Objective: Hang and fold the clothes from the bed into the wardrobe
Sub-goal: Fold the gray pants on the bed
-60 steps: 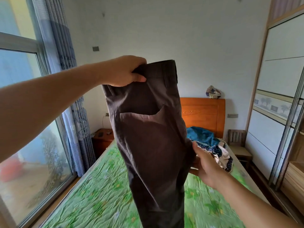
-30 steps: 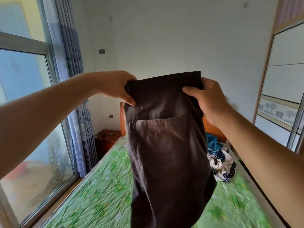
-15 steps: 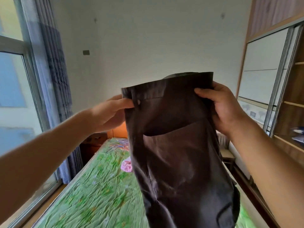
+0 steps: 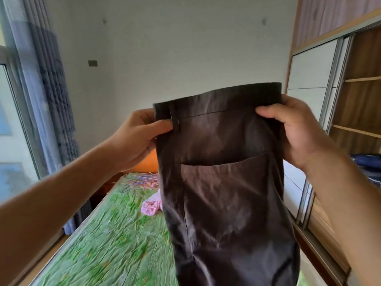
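Both hands are seen clamped on the waistband of dark brown trousers (image 4: 222,182), held up at arm's length at the centre of the view. At 9 o'clock the left hand (image 4: 136,139) pinches one waistband corner by a belt loop; at 3 o'clock the right hand (image 4: 296,133) grips the other corner. Two seconds ago only the left hand held the waistband, while the right was lower on the fabric; the garment is now spread flat, judged ready for folding or hanging. The view has also been turned toward the wardrobe (image 4: 358,104), whose open shelves show at 3 o'clock. The bed (image 4: 107,240) lies at 7 o'clock with a pink garment (image 4: 151,205) on it; its near surface is bare, leaving room for laying the trousers down.
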Demonstrator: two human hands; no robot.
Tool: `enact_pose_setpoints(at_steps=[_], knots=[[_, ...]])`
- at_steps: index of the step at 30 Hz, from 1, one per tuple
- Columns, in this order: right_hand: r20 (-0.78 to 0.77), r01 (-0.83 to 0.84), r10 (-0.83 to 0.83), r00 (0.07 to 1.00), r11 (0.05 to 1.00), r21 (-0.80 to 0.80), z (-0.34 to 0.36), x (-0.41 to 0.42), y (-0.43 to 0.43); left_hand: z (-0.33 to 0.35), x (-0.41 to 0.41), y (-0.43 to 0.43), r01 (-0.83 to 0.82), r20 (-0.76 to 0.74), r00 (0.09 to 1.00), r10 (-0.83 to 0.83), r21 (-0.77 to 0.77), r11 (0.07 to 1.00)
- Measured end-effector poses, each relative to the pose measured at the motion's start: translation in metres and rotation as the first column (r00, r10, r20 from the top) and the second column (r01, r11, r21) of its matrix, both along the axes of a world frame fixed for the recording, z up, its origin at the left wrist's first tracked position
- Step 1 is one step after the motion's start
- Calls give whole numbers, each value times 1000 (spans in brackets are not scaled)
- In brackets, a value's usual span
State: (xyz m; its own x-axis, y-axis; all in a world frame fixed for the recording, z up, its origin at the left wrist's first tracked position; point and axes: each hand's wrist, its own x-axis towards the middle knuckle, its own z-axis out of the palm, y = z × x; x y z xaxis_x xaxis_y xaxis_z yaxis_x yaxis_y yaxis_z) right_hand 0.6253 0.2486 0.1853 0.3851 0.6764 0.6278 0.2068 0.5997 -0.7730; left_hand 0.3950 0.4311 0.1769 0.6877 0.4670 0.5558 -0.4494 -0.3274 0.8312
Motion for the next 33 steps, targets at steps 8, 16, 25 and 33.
enact_pose_setpoints(at_steps=[8,16,25,33], knots=[[76,-76,76,994,997,-8,25,14,1,35,-4,12,40,56,997,-45,87,995],[295,230,-108,949,877,-421,-83,63,102,-65,34,103,-224,-364,894,262,144,964],[480,490,-168,861,525,-696,-345,67,190,-310,55,184,-218,-707,492,508,465,858],[258,316,-195,946,395,-863,-505,104,272,-464,99,249,-356,-807,387,446,316,880]])
